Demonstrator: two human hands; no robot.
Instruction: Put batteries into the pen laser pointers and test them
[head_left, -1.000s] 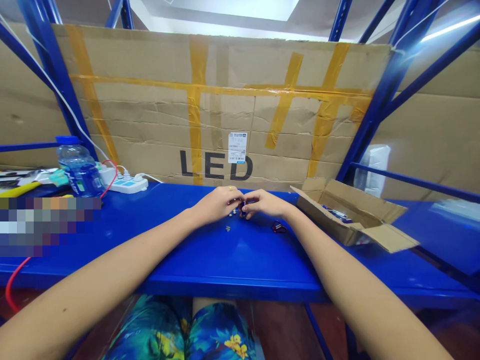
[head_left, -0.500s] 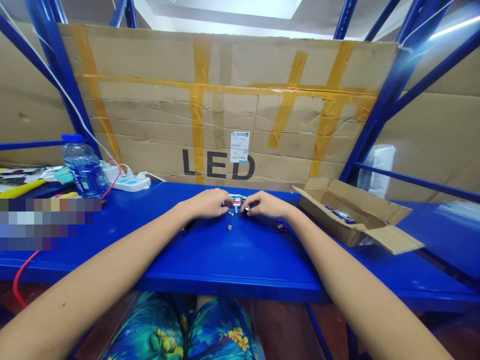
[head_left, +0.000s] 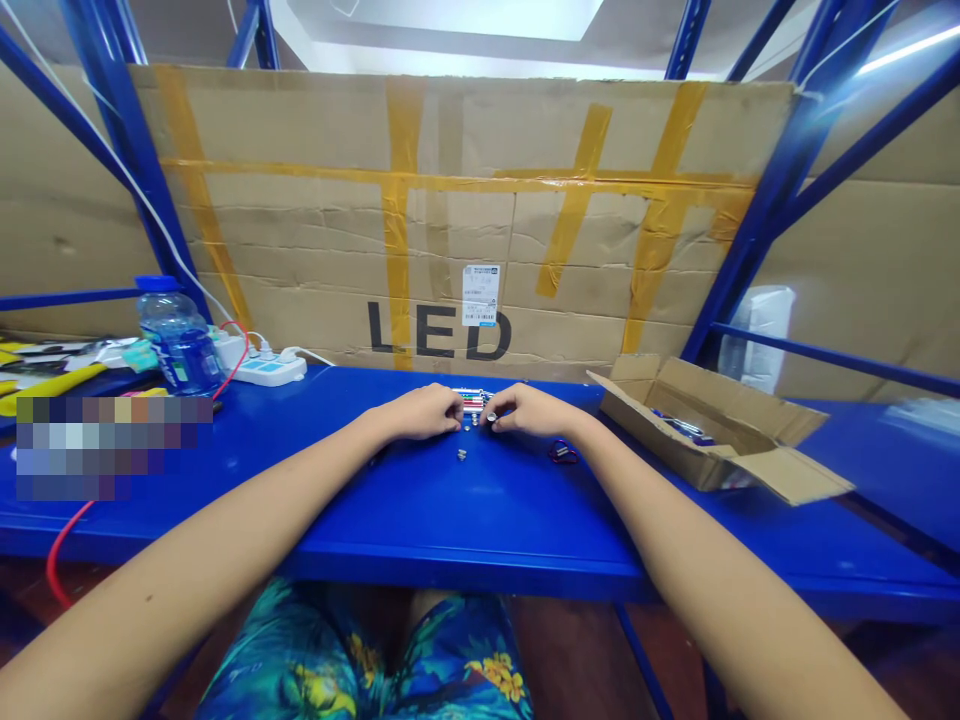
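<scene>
My right hand [head_left: 521, 410] pinches a small round silver piece [head_left: 492, 417] between thumb and fingers, its round end facing me. My left hand [head_left: 431, 412] is closed at the fingertips, low over the table; what it grips, if anything, is too small to make out. Between and behind the hands lie several shiny metal tubes [head_left: 472, 402], some silver, one red, partly hidden by my fingers. In front of them are a few tiny silver pieces [head_left: 466, 428]. Nearer to me sits another small silver piece [head_left: 461, 455].
A small loop of dark and red wire [head_left: 562, 453] lies by my right wrist. The open cardboard box [head_left: 705, 470] at right holds shiny items. A blue-capped bottle [head_left: 180, 345] and a white power strip [head_left: 270, 370] stand at left. Cardboard [head_left: 315, 250] walls the table's [head_left: 480, 520] back.
My left fingers have drawn closer together and shifted slightly towards the small silver pieces. My right hand stays nearly in place with its round piece. The view has moved slightly.
</scene>
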